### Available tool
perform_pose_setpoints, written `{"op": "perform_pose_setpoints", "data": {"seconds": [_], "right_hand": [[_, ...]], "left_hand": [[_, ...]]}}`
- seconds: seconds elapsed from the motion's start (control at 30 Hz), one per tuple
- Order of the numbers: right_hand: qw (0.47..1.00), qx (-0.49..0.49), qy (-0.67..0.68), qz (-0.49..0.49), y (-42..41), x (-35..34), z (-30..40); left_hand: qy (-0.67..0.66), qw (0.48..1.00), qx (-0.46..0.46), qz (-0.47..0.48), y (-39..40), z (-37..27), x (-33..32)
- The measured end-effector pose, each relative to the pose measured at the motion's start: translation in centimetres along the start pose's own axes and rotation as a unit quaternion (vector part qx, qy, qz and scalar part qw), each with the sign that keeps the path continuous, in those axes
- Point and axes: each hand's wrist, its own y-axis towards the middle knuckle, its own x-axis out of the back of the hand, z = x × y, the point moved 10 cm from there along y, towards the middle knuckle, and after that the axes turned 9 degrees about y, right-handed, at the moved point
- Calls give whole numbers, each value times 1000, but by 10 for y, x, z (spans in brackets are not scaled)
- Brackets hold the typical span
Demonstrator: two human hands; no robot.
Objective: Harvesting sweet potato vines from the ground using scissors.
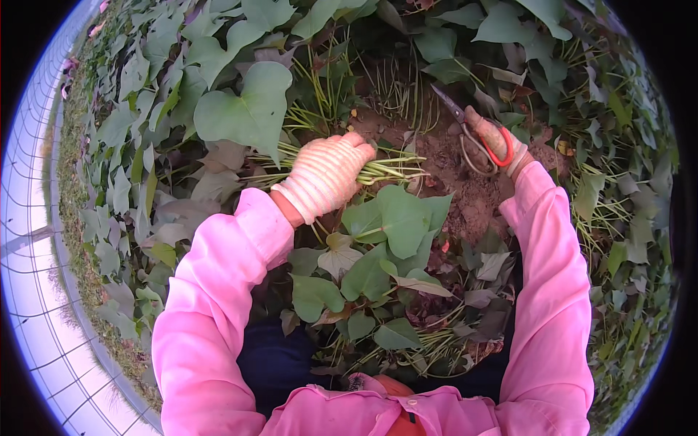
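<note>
My left hand (329, 171), in a pale striped knit glove, is closed around a bundle of cut-ended green stems (395, 168). Their ends point right, and the leafy side lies to the left under broad leaves. In my right hand (486, 135), also gloved, is a pair of scissors (451, 104) with a red-coated handle. Its blades point up and left, away from the stems; they look closed. Under the scissors lies bare brown soil (463, 191). Short stubble stems (403, 92) stand just beyond it.
Dense vines with heart-shaped leaves, like sweet potato (245, 109), surround the bare patch. More leafy vines (376, 272) lie before my knees. A wire grid (49, 327) runs along the left edge, beside a grassy strip (82, 218).
</note>
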Motion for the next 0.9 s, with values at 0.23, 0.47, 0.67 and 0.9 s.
{"op": "perform_pose_setpoints", "data": {"seconds": [0.23, 0.47, 0.67, 0.9], "right_hand": [[955, 55, -282, -77, -34, 30, -17], [762, -142, -607, -176, -55, 66, -87], [802, -21, -554, -221, -69, 55, -70], [835, 403, -321, -195, -154, -102, 92]], "left_hand": [[41, 982, 158, 91, 109, 22, -60], [59, 954, 189, 224, 127, 77, -118], [-98, 961, 220, 135, 106, 68, -67], [-387, 895, 211, 66, 31, 18, 46]]}}
